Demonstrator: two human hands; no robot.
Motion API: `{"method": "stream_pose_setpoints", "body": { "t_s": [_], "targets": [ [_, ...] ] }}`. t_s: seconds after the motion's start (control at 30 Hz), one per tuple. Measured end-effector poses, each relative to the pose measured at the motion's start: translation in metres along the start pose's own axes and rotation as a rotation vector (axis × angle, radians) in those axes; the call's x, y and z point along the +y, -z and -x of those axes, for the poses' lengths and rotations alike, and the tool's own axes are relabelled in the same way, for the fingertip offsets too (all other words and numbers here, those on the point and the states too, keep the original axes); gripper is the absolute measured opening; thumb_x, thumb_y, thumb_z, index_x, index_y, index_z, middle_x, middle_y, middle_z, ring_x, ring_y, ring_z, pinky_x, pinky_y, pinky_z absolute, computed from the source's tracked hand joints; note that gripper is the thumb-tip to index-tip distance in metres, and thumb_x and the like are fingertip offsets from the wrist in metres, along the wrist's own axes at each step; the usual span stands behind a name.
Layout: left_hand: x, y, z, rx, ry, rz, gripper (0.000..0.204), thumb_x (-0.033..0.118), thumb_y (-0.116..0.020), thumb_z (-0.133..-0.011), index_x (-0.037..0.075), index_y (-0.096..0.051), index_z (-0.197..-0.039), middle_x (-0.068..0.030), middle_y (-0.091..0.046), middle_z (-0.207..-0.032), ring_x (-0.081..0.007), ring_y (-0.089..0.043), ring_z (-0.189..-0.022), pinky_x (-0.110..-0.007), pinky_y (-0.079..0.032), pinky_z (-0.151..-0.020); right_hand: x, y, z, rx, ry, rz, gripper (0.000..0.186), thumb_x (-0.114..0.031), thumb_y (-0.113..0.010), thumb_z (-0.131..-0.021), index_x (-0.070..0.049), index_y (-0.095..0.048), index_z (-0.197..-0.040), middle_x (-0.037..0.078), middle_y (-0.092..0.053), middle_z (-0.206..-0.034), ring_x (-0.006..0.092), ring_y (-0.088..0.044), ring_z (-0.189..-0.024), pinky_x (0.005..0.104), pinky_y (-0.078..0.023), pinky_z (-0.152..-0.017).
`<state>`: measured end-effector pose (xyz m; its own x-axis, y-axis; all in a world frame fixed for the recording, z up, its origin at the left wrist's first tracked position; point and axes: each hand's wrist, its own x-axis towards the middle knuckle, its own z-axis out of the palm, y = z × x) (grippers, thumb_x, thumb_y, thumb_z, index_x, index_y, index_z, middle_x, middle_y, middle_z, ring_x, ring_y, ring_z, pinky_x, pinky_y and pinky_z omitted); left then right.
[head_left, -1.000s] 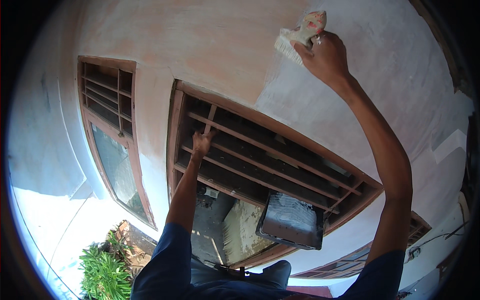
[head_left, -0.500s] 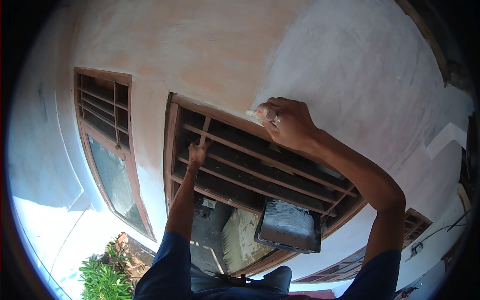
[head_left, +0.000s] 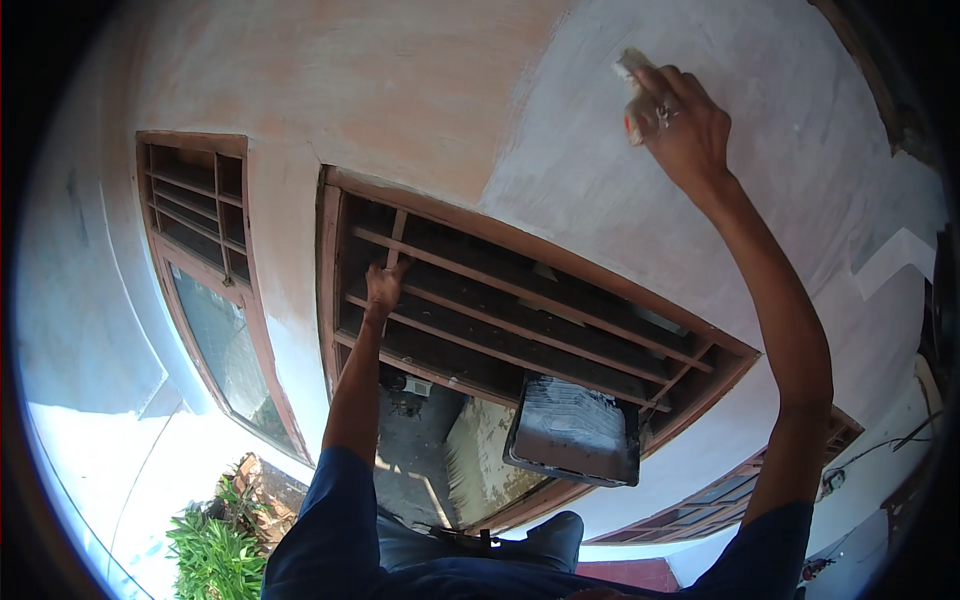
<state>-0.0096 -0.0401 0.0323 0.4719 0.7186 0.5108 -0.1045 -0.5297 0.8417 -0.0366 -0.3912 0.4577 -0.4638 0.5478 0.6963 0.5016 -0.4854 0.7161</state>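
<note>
My right hand is closed around a paintbrush, raised high at the upper right. White paint is on its bristles and on my fingers. The brush is at the wall, over the part coated white; firm contact is hard to make out. My left hand grips a short upright wooden bar in the slatted vent above the doorway. Below the slats, a black paint tray with white paint in its ribbed pan sits at the vent's lower right.
Bare pinkish plaster covers the wall's upper left. A narrow glazed window with a brown frame is at left. Green plants grow at lower left. A cable hangs from the wall at right, near another brown window frame.
My right hand has moved the paintbrush up and right, from the vent's top frame onto the white-coated wall. My left hand keeps its hold on the bar.
</note>
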Motion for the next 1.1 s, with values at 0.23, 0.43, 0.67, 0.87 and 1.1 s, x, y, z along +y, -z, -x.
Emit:
{"method": "stream_pose_setpoints", "body": {
  "t_s": [0.23,0.43,0.67,0.87,1.1],
  "targets": [
    [0.037,0.003,0.012,0.002,0.137,0.302,0.081,0.046,-0.064,-0.065,-0.020,-0.047,-0.110,-0.0387,-0.047,-0.112,-0.0453,-0.047,-0.108,-0.040,-0.037,-0.093,-0.087,0.021,0.073,-0.412,0.120,-0.505,0.031,-0.004,-0.063,-0.064,-0.004,-0.059,-0.095,0.008,-0.056,-0.088,0.0224,-0.058,-0.081,0.0341,-0.051,-0.064],
    [0.057,0.017,0.021,-0.057,0.158,0.124,0.039,0.040,-0.050,-0.079,0.015,-0.063,-0.107,-0.0369,-0.047,-0.110,-0.0473,-0.045,-0.108,-0.042,-0.036,-0.093,0.032,0.006,-0.007,-0.355,-0.402,-0.432,0.036,-0.030,-0.064,-0.075,0.005,-0.060,-0.069,0.018,-0.061,-0.066,0.0314,-0.061,-0.063,0.0374,-0.048,-0.062],
    [0.043,0.005,0.018,-0.062,-0.092,-0.240,0.032,0.027,-0.041,-0.086,0.022,-0.062,-0.109,-0.0334,-0.049,-0.109,-0.0456,-0.046,-0.105,-0.042,-0.036,-0.095,0.146,0.027,-0.120,0.030,-0.451,0.090,0.031,-0.031,-0.061,-0.078,-0.001,-0.062,-0.083,0.015,-0.063,-0.075,0.0306,-0.061,-0.071,0.0420,-0.047,-0.064],
    [0.033,0.003,0.021,-0.056,-0.151,-0.282,0.031,0.026,-0.042,-0.087,0.023,-0.062,-0.110,-0.0333,-0.048,-0.111,-0.0458,-0.047,-0.106,-0.043,-0.038,-0.094,0.196,0.005,-0.184,0.414,-0.063,0.385,0.020,-0.015,-0.067,-0.071,-0.002,-0.064,-0.085,0.013,-0.064,-0.085,0.0298,-0.060,-0.080,0.0398,-0.046,-0.072],
    [0.045,0.001,0.022,-0.086,-0.218,-0.399,0.036,0.010,-0.041,-0.083,0.018,-0.061,-0.111,-0.0128,-0.060,-0.110,-0.0375,-0.054,-0.099,-0.043,-0.037,-0.095,0.176,-0.011,-0.186,0.211,-0.211,0.337,0.026,-0.024,-0.064,-0.076,-0.002,-0.063,-0.088,0.014,-0.064,-0.081,0.0296,-0.061,-0.075,0.0375,-0.047,-0.067]
  ]
}}
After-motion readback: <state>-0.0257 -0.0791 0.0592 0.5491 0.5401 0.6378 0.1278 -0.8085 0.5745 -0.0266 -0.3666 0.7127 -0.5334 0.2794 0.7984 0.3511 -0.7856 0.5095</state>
